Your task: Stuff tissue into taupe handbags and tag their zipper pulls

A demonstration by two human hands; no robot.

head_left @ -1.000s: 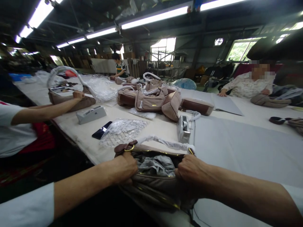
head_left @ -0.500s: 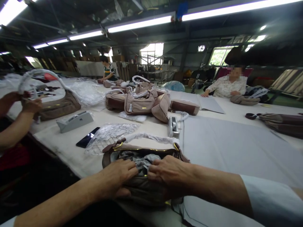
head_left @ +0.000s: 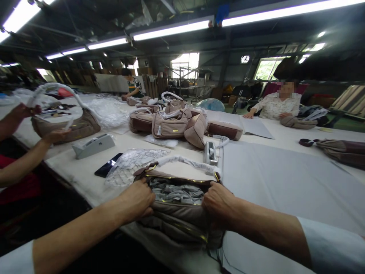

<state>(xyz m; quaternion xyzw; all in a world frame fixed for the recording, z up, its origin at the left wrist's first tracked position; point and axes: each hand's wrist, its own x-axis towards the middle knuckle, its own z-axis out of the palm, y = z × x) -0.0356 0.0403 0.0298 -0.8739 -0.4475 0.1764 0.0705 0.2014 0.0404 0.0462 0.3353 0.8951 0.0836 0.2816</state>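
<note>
Taupe handbag (head_left: 178, 217) — unzipped, paper-stuffed — lies at the table edge.

Head camera looks forward and down, close over the table (head_left: 285, 179).

Left hand (head_left: 137, 201), right hand (head_left: 217, 201) seemingly clenched

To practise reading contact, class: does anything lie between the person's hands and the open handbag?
Nothing visible does. The left hand and right hand both grip the handbag at its near rim, one at each end; grey paper stuffing sits inside, between them.
</note>
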